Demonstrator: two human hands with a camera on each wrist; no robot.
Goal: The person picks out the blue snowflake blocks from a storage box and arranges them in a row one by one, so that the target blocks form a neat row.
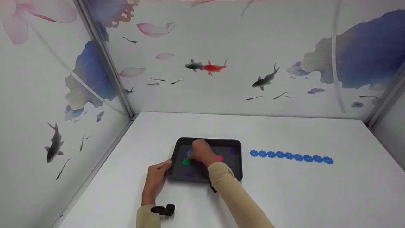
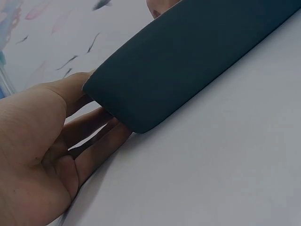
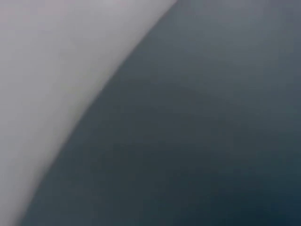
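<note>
A shallow black tray point(image 1: 202, 177) lies on the white table with a few flower-shaped plastic pieces in it. My left hand point(image 1: 157, 173) grips the tray's left side. In the left wrist view its fingers point(image 2: 96, 136) bend against the tray wall point(image 2: 160, 70). My right hand point(image 1: 202, 152) reaches down into the tray, fingertips hidden, so I cannot see whether they pinch a piece. Beside it lie a blue piece point(image 1: 189, 152), a green piece point(image 1: 186, 162) and a pink piece point(image 1: 219, 158). The right wrist view is a dark blur of the tray point(image 3: 188, 117).
To the tray's right, a row of several blue flower pieces point(image 1: 289, 155) runs across the table point(image 1: 284, 193). Dark purple pieces show in the tray, one near its far right corner point(image 1: 234, 151). Printed wall panels point(image 1: 221, 95) stand behind and at the left.
</note>
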